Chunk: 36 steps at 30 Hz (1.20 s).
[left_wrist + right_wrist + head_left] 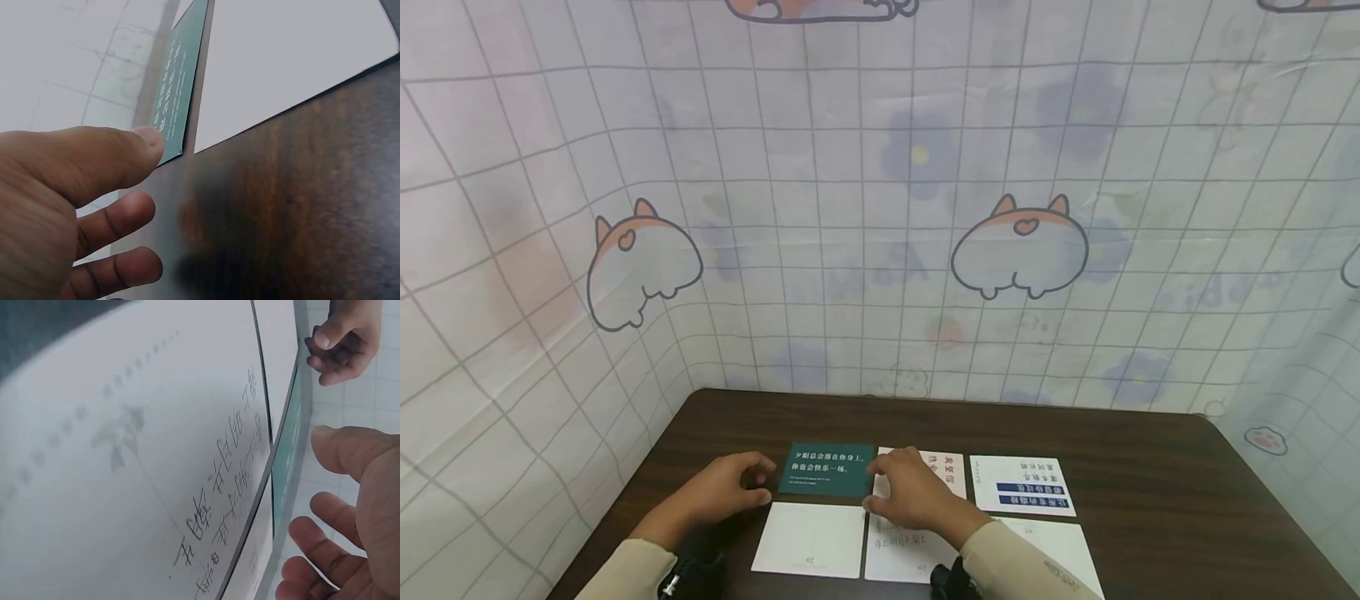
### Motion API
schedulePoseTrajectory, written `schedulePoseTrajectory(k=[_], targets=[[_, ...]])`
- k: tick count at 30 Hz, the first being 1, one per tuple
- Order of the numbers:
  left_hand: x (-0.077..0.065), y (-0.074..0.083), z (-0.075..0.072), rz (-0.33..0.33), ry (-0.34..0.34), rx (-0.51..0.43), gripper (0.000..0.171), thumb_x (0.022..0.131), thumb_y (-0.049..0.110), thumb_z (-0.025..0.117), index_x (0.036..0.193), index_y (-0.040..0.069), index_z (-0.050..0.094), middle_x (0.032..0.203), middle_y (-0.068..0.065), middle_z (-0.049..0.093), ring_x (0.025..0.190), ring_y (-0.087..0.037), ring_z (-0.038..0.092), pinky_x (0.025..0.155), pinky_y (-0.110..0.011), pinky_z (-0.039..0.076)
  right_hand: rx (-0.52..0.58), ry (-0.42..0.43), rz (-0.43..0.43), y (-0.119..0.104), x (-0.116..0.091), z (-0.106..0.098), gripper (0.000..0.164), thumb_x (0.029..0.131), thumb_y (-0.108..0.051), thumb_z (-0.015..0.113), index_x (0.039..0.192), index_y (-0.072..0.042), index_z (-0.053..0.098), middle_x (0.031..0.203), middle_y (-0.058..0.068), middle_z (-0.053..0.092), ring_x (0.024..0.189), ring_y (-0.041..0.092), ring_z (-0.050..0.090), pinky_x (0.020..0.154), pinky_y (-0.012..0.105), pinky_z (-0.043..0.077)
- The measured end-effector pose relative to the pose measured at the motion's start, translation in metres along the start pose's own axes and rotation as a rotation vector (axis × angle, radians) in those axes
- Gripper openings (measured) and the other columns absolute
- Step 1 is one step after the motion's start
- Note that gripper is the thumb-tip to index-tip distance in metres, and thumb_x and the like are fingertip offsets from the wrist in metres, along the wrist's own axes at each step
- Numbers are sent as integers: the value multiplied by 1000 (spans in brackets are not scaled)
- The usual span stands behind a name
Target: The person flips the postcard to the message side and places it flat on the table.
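Cards lie in two rows on the dark table. My left hand [726, 489] is beside the left end of the green card [827, 469], its thumb and fingers apart with nothing between them. Below that card is a plain white card [808, 542]. My right hand [917, 492] is over the middle column, partly hiding a card with red characters [953, 471] and the handwritten card [902, 554] below it. In the right wrist view its fingers [319, 540] are loosely bent and hold nothing. Whether either hand touches a card, I cannot tell.
On the right are a white card with blue bands [1026, 483] and, under it, another white card [1063, 546] partly covered by the right sleeve [1011, 562]. Brown tabletop [1187, 508] extends to the right. Grid-patterned cloth [865, 292] hangs behind and at both sides.
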<state>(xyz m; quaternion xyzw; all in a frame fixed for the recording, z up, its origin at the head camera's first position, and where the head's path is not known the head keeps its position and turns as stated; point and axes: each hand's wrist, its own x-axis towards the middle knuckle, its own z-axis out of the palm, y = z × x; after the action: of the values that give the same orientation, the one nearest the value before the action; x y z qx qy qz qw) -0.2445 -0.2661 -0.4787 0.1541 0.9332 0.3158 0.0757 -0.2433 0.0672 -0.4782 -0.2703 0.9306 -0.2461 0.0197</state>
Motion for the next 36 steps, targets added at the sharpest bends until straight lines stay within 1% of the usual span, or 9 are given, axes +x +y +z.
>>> schedulePoseTrajectory(k=[8, 16, 19, 25, 36], targets=[[10, 5, 0, -33, 3, 9, 39, 85, 16, 84, 119, 7, 68, 96, 0, 63, 85, -18, 56, 73, -40, 48, -34, 15, 7, 3, 8, -1, 47, 86, -38, 80, 123, -10, 69, 124, 6, 66, 122, 28, 52, 104, 48, 44], [23, 0, 3, -109, 6, 22, 40, 84, 14, 85, 119, 10, 69, 95, 2, 62, 85, -18, 57, 76, -41, 50, -60, 15, 13, 11, 17, 1, 51, 85, -38, 79, 125, -9, 68, 129, 9, 64, 128, 32, 49, 109, 50, 39], [27, -1, 4, -114, 5, 31, 41, 83, 13, 86, 120, 11, 68, 94, 2, 62, 85, -17, 57, 77, -41, 50, -67, 11, 18, 14, 20, 1, 53, 85, -39, 80, 127, -9, 67, 132, 9, 63, 130, 33, 49, 110, 50, 37], [32, 0, 2, -96, 4, 51, 45, 81, 12, 87, 122, 9, 68, 94, 1, 63, 86, -19, 58, 82, -46, 51, -62, 4, 34, 17, 25, 2, 58, 84, -40, 80, 131, -8, 65, 134, 9, 62, 131, 32, 47, 112, 49, 35], [40, 1, -5, -88, -29, 70, 53, 77, 14, 91, 124, 9, 66, 97, -1, 64, 89, -21, 59, 82, -49, 51, -81, -17, 64, 20, 32, 2, 66, 82, -45, 81, 134, -9, 63, 135, 9, 61, 132, 32, 47, 110, 50, 38]])
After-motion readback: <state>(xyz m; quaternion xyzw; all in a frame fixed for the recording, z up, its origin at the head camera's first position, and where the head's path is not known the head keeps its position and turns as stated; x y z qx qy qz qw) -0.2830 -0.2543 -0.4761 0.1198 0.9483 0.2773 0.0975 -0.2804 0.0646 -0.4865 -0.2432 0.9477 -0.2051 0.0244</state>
